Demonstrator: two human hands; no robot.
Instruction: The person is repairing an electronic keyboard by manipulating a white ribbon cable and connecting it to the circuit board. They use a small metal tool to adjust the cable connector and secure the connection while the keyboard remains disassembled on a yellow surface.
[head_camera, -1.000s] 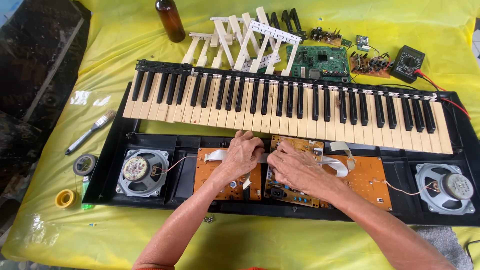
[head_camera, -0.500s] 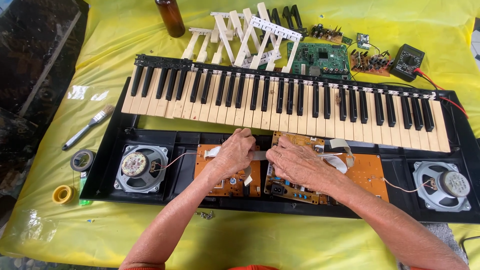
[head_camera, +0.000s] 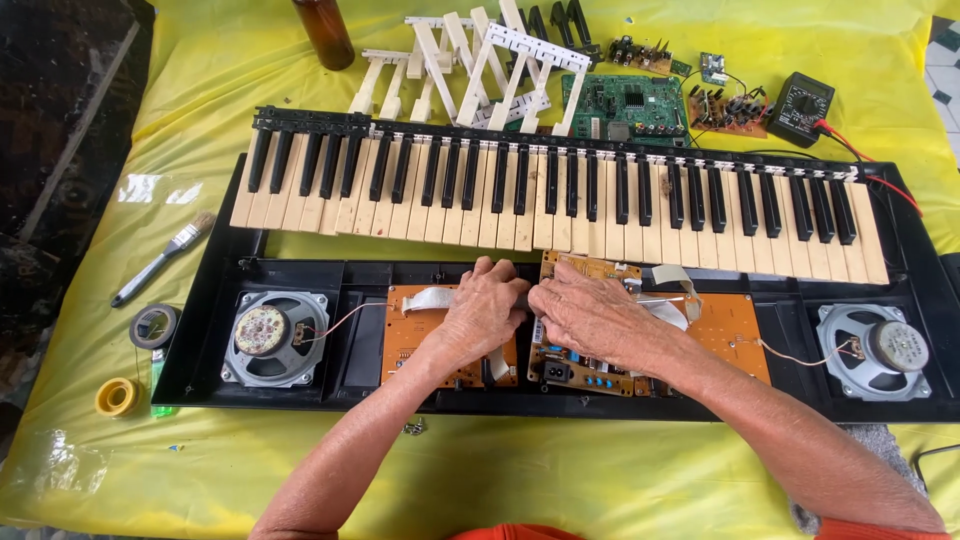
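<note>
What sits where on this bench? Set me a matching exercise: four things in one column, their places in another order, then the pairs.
Things:
1. paintbrush
2. brown bottle
3. green circuit board
4. yellow tape roll

Places:
A. behind the keys, right of the loose white keys
B. near left corner of the yellow sheet
C. far edge, cut off by the top of the picture
D. on the yellow sheet, left of the keyboard's left end

Pairs: 1-D, 2-C, 3-A, 4-B

Both hands, left hand and right hand, rest on the orange boards inside the open case.
</note>
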